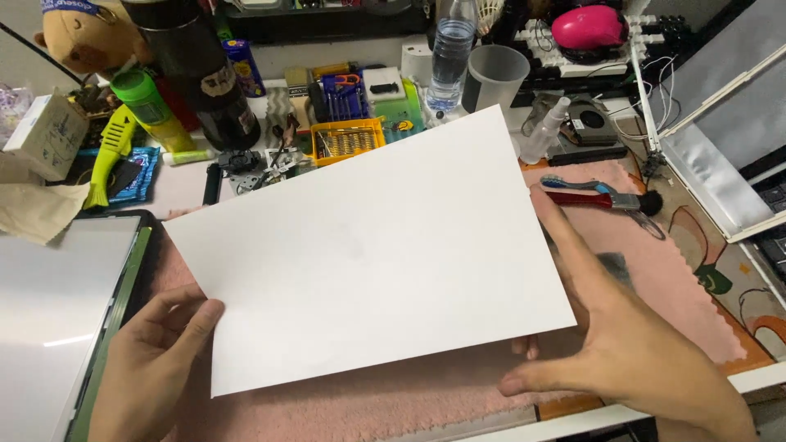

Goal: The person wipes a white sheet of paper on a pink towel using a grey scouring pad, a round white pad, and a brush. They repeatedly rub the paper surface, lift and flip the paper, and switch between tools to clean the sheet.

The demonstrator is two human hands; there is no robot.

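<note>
A large blank white sheet of paper (368, 254) is held tilted above a pink towel-like mat (663, 262) on the desk. My left hand (155, 360) pinches the sheet's lower left edge, thumb on top. My right hand (622, 336) grips the lower right corner, with fingers running under and along the right edge. The sheet hides most of the mat beneath it.
A grey board (49, 319) with a dark green rim lies at the left. Behind the sheet stand a water bottle (449, 53), a clear plastic cup (497, 75), a yellow screwdriver-bit case (348, 139), a dark flask (205, 74) and a plush toy (82, 37). A brush (598, 195) lies right, beside a white frame (720, 139).
</note>
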